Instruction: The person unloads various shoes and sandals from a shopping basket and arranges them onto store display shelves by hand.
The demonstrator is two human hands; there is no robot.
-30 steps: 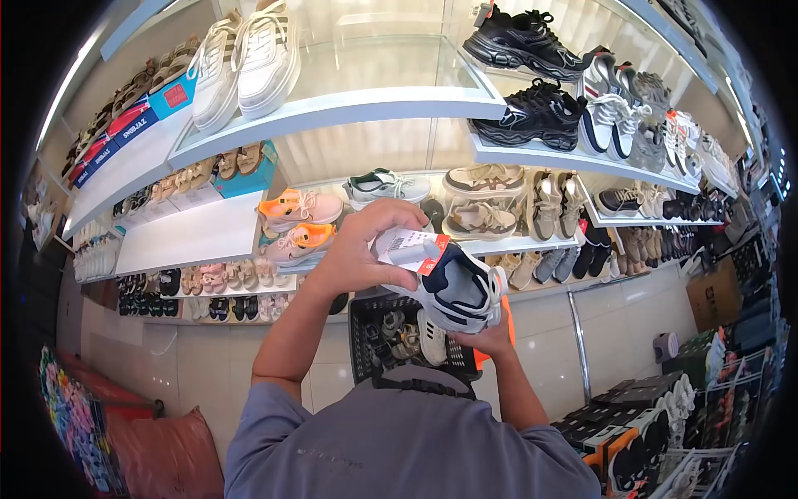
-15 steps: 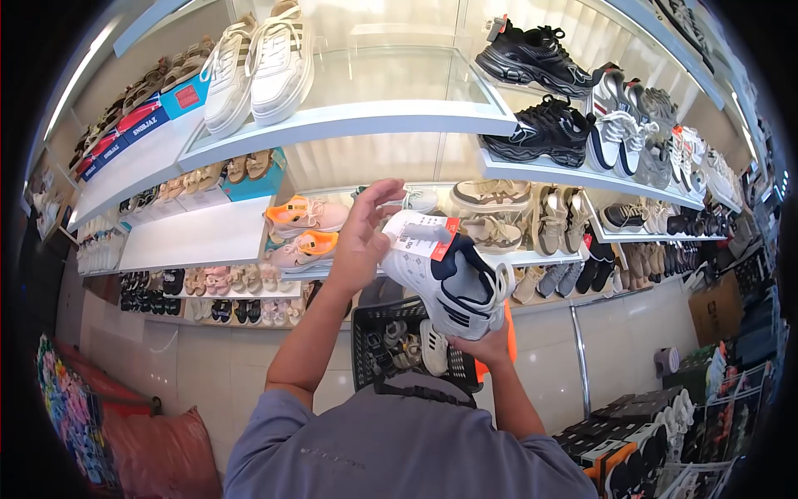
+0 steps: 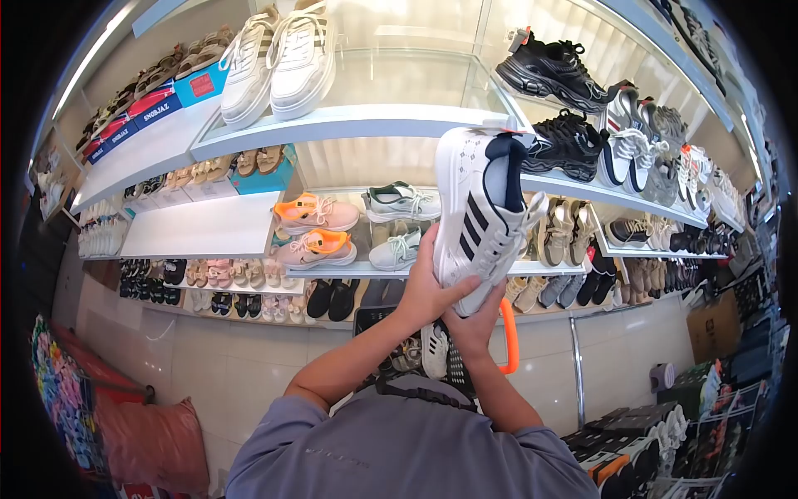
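Note:
A white sneaker [image 3: 475, 220] with three dark stripes and a navy lining is held up in front of the shelves, heel upward and toe down. My left hand [image 3: 434, 287] grips its toe end from the left, thumb across the front. From below, my right hand [image 3: 476, 320] is wrapped round the toe. Only a bit of the red and white tag [image 3: 509, 126] shows at the heel. Below the hands, a black basket [image 3: 372, 316] with an orange handle [image 3: 510, 337] contains shoes, among them a white striped sneaker [image 3: 434, 351].
White sneakers [image 3: 301, 62] stand on the upper shelf [image 3: 357, 123], black sneakers [image 3: 553, 71] to the right. Pink and orange sneakers [image 3: 316, 213] and pale green-laced ones sit lower. A red bag [image 3: 154, 441] lies at lower left, shoe boxes [image 3: 623, 432] at lower right, a metal rail [image 3: 578, 374] nearer the middle.
The sneaker has been raised and turned upright, its striped side showing. My left hand has moved from beside the tag to the toe end and closed on it. The view has shifted slightly.

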